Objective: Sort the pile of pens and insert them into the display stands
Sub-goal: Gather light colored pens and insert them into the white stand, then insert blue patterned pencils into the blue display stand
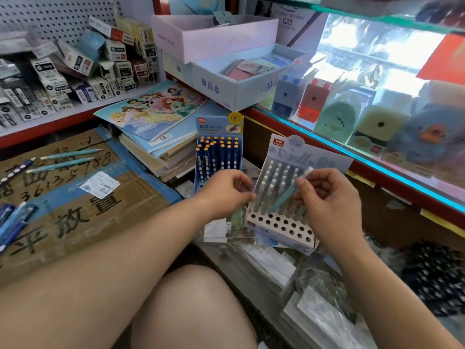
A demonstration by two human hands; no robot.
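Observation:
My right hand (pixel 329 205) pinches a light teal pen (pixel 289 191) that slants over the pale lilac display stand (pixel 281 229). That stand holds several pale pens in its back rows, and its front holes show dark. My left hand (pixel 226 190) hovers with curled fingers at the stand's left edge; I cannot see anything in it. Behind it stands a blue display stand (pixel 217 157) filled with dark blue pens with orange caps. Two teal pens (pixel 63 161) and a dotted blue pen (pixel 16 170) lie on the cardboard at left. More blue pens (pixel 12 222) lie at the left edge.
A flattened cardboard box (pixel 75 205) covers the floor at left. A stack of colouring books (pixel 156 127) sits behind the stands. Shelves of boxed refills (pixel 63 71) fill the back left. A glass counter (pixel 377 109) with sharpeners runs along the right. My bare knee (pixel 191 311) is below.

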